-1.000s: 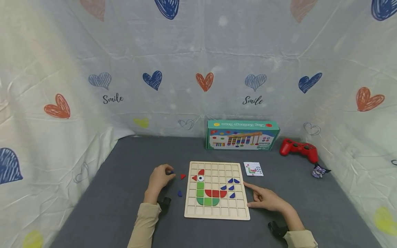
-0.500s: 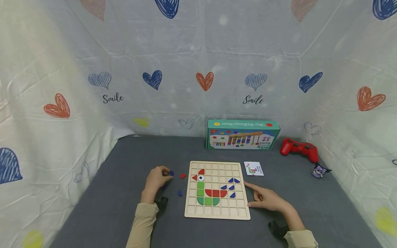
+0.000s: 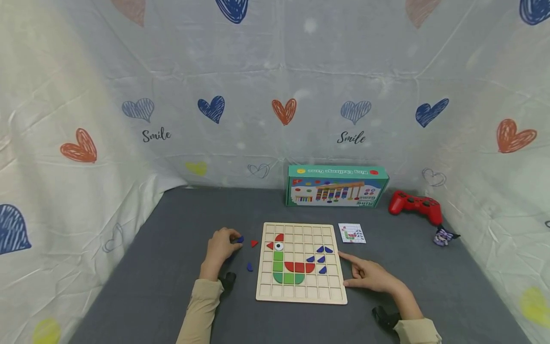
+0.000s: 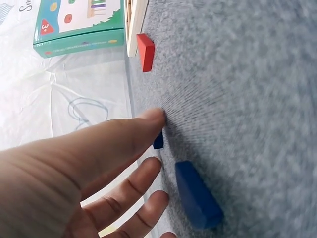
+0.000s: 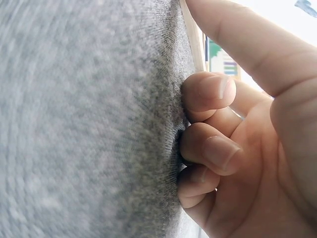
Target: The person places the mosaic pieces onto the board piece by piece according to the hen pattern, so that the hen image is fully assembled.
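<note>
My left hand (image 3: 220, 248) pinches a small blue puzzle piece (image 3: 240, 239) between thumb and index finger, left of the board. In the left wrist view this blue piece (image 4: 158, 141) shows just below the thumb tip, mostly hidden. Another blue puzzle piece (image 4: 198, 196) lies on the cloth under that hand. The wooden grid board (image 3: 301, 295) carries red, green and blue pieces and a white eye piece, laid out like a bird. My right hand (image 3: 371, 275) touches the board's right edge with thumb and index finger stretched out; its other fingers are curled in.
A red triangular piece (image 3: 254, 243) and a blue piece (image 3: 249, 266) lie between left hand and board. A pattern card (image 3: 352, 233) is right of the board. Behind stand a green game box (image 3: 337, 186) and a red game controller (image 3: 414, 205).
My left hand drew slightly left, then came back right, and the blue piece at its fingertips changed its angle. The right hand and the board stayed put.
</note>
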A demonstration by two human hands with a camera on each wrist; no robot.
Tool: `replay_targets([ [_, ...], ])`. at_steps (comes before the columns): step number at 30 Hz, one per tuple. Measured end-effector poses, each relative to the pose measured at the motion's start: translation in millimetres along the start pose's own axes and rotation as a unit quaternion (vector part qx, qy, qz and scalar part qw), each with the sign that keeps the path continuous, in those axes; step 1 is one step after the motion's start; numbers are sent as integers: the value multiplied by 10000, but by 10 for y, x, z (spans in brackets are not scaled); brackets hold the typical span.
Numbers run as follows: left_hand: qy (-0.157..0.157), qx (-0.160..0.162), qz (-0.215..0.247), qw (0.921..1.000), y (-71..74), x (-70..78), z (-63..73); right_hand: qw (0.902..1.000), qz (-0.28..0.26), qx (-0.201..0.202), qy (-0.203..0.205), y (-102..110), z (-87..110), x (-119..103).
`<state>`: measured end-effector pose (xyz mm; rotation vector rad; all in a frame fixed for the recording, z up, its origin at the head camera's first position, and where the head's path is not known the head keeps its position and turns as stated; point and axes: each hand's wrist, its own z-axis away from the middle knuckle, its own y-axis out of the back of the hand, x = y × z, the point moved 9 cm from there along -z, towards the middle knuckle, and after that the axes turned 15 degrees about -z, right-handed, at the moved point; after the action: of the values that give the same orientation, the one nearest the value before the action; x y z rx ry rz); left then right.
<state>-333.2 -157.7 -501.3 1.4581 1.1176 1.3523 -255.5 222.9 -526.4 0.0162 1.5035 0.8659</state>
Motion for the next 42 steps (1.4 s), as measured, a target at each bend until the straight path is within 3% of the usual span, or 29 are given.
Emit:
replay_targets([
  [14,25,201,-251,9995,12,19,-63,9999,2,16,166,11,0,-58],
  [19,-75,269,-143,9995,48,60,-40,9998,51,3,189,7,-3,-49],
  [27,-606,561,-233,9963,70,315,-20,9999,43,-25,157,4,1,-19],
  [34,-961,571,-333,9932,13,546,10,9999,-70,-59,93,-6,4,-3],
  [42,-1333,450,-81,9900,-9,792,99,9999,-50,-22,85,-7,0,-5],
])
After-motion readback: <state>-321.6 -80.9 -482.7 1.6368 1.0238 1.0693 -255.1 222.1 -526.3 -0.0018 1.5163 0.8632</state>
